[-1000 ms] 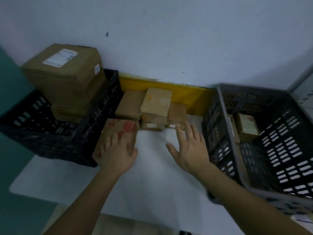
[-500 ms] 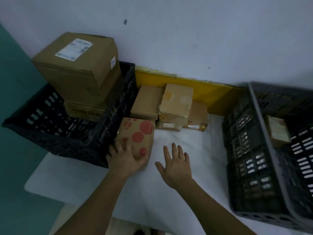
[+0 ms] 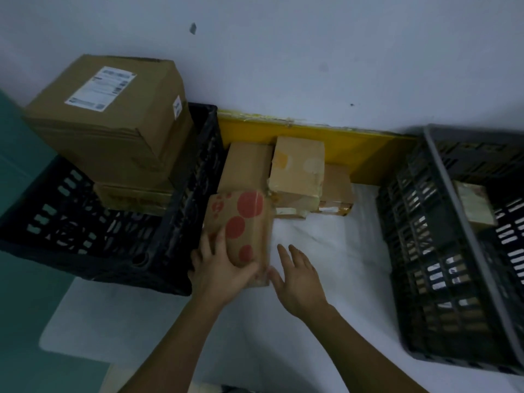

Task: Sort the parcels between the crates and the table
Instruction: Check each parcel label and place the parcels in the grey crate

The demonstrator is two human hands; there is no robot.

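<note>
A brown parcel with red dots lies on the white table beside the black crate. My left hand grips its near end, thumb on the right edge. My right hand is open, fingers spread, just right of the parcel's near corner; whether it touches I cannot tell. Behind stand three plain brown parcels: a flat one, a taller taped one and a low one. The black crate holds a large labelled box stacked on a flatter box.
A grey crate stands on the right with a small parcel inside. A yellow board runs along the white wall behind the parcels. The table's left edge drops to a teal floor.
My left hand has closed around the dotted parcel's near end. My right hand has moved in close to the parcel's right corner. The camera view shifted slightly.
</note>
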